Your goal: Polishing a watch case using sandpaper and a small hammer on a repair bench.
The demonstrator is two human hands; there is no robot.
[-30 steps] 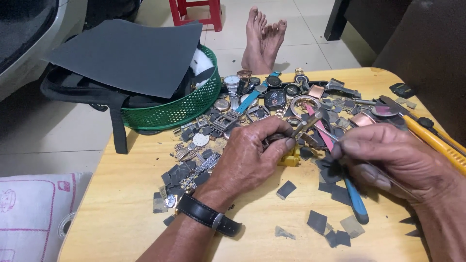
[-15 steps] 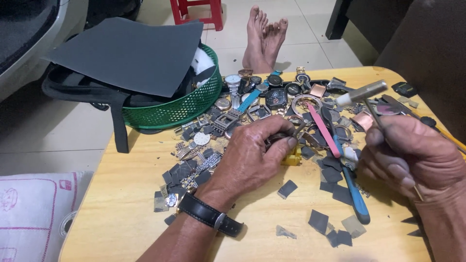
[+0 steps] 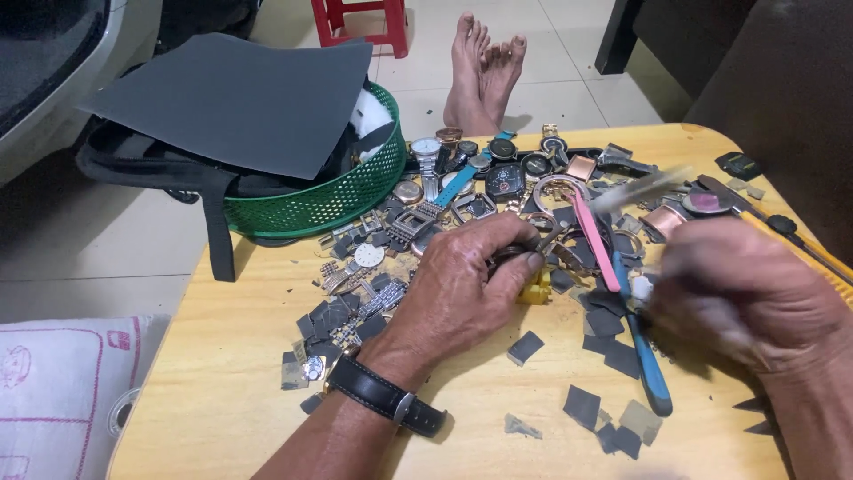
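My left hand (image 3: 466,289), with a black watch on its wrist, presses a small metal watch part (image 3: 533,252) down onto a yellow block (image 3: 534,290) on the wooden table (image 3: 231,356). My right hand (image 3: 742,289) is blurred by motion and grips a slim metal tool (image 3: 635,188) that points up and left above the part. A heap of watches and watch parts (image 3: 471,191) lies just beyond both hands. Blue-handled pliers (image 3: 644,351) lie between my hands.
A green basket (image 3: 329,200) holding a black bag under a dark sheet (image 3: 240,98) sits at the table's back left. Dark cut scraps (image 3: 586,404) litter the near side. A yellow-handled tool (image 3: 804,240) lies at the right edge. A person's bare feet (image 3: 484,71) rest beyond the table.
My right hand has lifted the metal tool from the work and swung it up to the right, then moved back leftward. My left hand has stayed in place on the part.
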